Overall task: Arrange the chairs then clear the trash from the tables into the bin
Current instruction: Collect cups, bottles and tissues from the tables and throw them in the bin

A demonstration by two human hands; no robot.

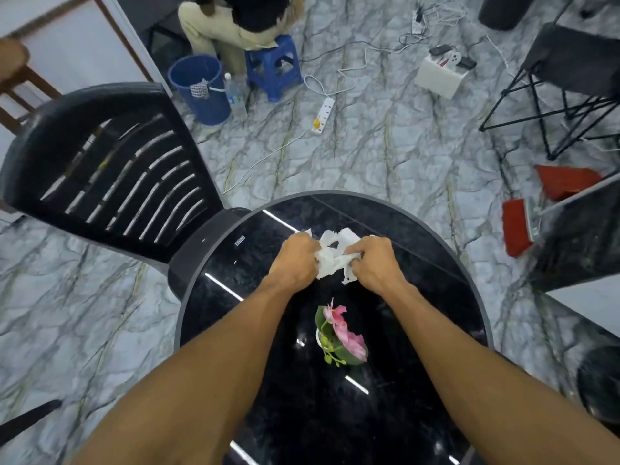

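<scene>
Both hands grip the crumpled white tissue paper point(330, 260): the left hand point(295, 260) bunches one side in curled fingers, and the right hand point(374, 263) does the same on the other. The wad sits over the far part of the round glossy black table point(248, 263).

Loose flaps stick out above and below the fists, so a scrap may tear off or slip free when the bundle is lifted, since the paper is thin and only partly gathered. Both forearms pass close beside the pink artificial flower arrangement point(342, 333), and a careless pull back could knock it over. White cables point(278, 152) trail across the marble floor, so a walk to a bin risks a snagged foot.

The fingertips are buried in the paper. It is unclear whether the wad rests on the table or is just lifted, or whether more scraps lie beneath it. The blue plastic bucket point(198, 92) may be the bin, but this cannot be told. The black slatted plastic chair point(100, 169) shows only its back.
</scene>
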